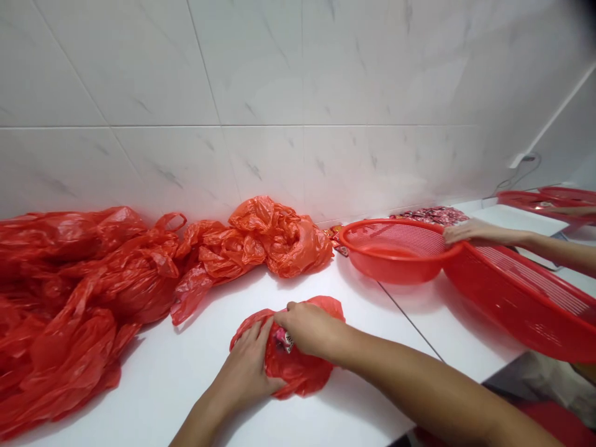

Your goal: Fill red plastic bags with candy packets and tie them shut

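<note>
A small red plastic bag (302, 375) lies on the white table in front of me. My left hand (249, 366) grips its left side, thumb near the lower edge and fingers over the top. My right hand (310, 329) reaches in from the right, its curled fingers closed on the bag's upper part, close to the left fingertips. Between the hands, a pink and white wrapped piece (283, 339) shows in the bag; its kind is too small to make out.
Filled red plastic bags (84, 285) pile up on the left, with a crumpled one (274, 239) by the tiled wall. At right stand a red basket (391, 267) and a larger tilted one (516, 298), where another person's hand (479, 233) rests. Small wrapped packets (433, 215) lie behind.
</note>
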The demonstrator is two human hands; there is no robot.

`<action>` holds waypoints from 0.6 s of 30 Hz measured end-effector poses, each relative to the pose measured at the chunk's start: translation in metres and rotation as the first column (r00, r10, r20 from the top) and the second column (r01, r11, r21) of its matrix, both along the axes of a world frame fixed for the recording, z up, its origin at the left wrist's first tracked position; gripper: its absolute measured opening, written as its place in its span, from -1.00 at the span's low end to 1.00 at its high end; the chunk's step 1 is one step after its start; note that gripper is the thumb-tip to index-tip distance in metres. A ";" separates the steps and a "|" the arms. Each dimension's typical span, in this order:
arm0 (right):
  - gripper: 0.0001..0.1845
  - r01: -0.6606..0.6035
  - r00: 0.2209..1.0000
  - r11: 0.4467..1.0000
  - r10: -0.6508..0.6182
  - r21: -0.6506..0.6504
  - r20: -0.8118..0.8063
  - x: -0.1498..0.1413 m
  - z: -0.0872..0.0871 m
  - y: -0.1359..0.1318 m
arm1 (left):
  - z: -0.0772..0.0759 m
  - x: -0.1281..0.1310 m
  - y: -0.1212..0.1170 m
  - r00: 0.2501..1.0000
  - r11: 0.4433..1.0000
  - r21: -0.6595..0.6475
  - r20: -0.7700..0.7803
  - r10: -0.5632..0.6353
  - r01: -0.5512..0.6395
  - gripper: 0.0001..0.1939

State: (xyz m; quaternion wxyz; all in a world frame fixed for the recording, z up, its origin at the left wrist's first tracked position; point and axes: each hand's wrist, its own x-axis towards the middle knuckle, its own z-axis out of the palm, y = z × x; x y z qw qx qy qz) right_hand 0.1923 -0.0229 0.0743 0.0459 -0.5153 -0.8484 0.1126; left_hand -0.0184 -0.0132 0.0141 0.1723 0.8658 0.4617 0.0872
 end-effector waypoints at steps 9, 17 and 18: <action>-0.50 0.096 0.978 0.993 -0.083 0.061 -0.193 0.030 0.009 -0.023 | -0.008 -0.002 0.006 0.998 0.998 -0.022 -0.008 0.064 -0.065 0.17; -0.69 0.306 0.839 0.910 -0.118 0.281 -0.531 0.099 0.018 -0.106 | -0.024 -0.005 0.017 0.998 0.998 -0.001 -0.020 0.068 -0.068 0.19; -0.72 0.338 0.832 0.894 -0.137 0.296 -0.537 0.108 0.018 -0.114 | -0.026 -0.006 0.019 0.997 0.998 0.006 -0.026 0.067 -0.067 0.19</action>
